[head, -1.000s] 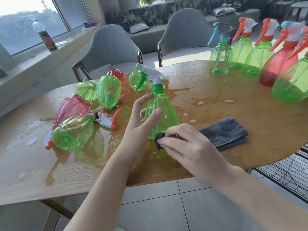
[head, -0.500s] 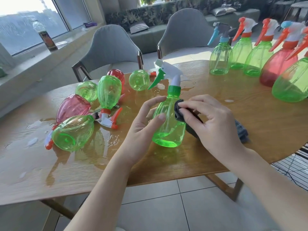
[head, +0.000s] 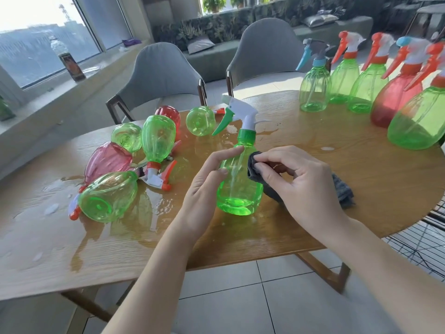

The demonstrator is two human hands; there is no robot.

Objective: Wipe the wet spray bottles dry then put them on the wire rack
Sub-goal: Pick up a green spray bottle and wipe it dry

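At 9 o'clock on the wooden table [head: 361, 179], six spray bottles lie on their sides in a wet patch: four green and two red. The nearest is a large green bottle [head: 108, 197] with its base toward the camera; behind it lie a pink-red bottle [head: 108, 160], a green bottle [head: 157, 138] with its orange trigger pointing down, a smaller green bottle [head: 126, 136], a red bottle [head: 168, 113] and a round green bottle [head: 200, 121].

At centre, one green spray bottle [head: 240, 186] with a white-and-green trigger head stands upright on the table. The left hand [head: 204, 186] touches its 9 o'clock side, fingers nearly straight and spread; the grip is apart, index fingertip against the shoulder. The right hand [head: 298, 179] pinches a fold of grey cloth [head: 255, 169] between thumb and fingers and presses it against the bottle's 3 o'clock side; the rest of the cloth trails on the table.

At 1 to 2 o'clock, five bottles stand upright in a row: four green, one red. One carries a blue trigger [head: 313, 85]; the others carry orange triggers.

At 4 o'clock, beyond the table edge, part of a black wire rack [head: 423, 247] is visible.
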